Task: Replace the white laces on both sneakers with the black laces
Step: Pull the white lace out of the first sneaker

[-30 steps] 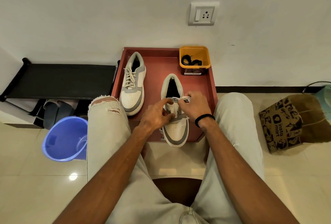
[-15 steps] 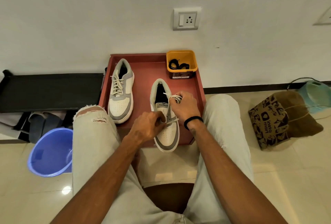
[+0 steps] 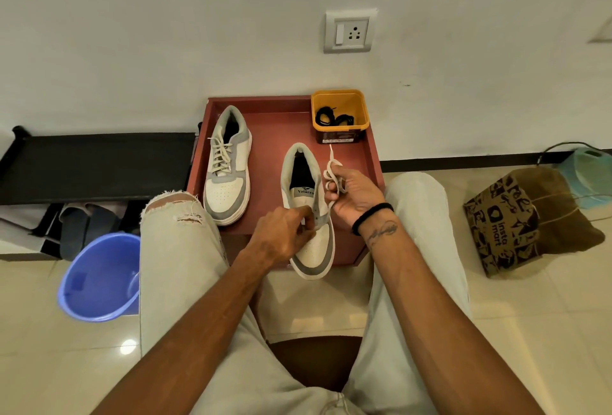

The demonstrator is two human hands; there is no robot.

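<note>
A: What is being held at the near sneaker [image 3: 309, 215]?

B: A bunched white lace [image 3: 332, 179] is gripped in the right hand [image 3: 356, 197], fingers curled round its loops just beside the sneaker's right edge, with one end sticking up above the fist. The sneaker's eyelet flap is pinched by the left hand [image 3: 281, 239] near the middle of the shoe.

A: Where is that sneaker placed?

B: It is set on the red tray [image 3: 281, 129], with its toe hanging over the tray's near edge. Its upper eyelets are seen empty, and the tongue label is exposed.

A: And the other one?

B: The second sneaker [image 3: 228, 166] is laid on the left part of the tray, apart from both hands, with its white laces threaded and tied.

A: Where are the black laces [image 3: 332, 118] kept?

B: They are coiled inside the yellow tub [image 3: 340, 96], which is stood at the tray's far right corner against the wall.

A: What else is seen?

B: A blue bucket [image 3: 99, 278] is placed on the floor to the left, and a printed brown bag [image 3: 510, 219] to the right.
</note>
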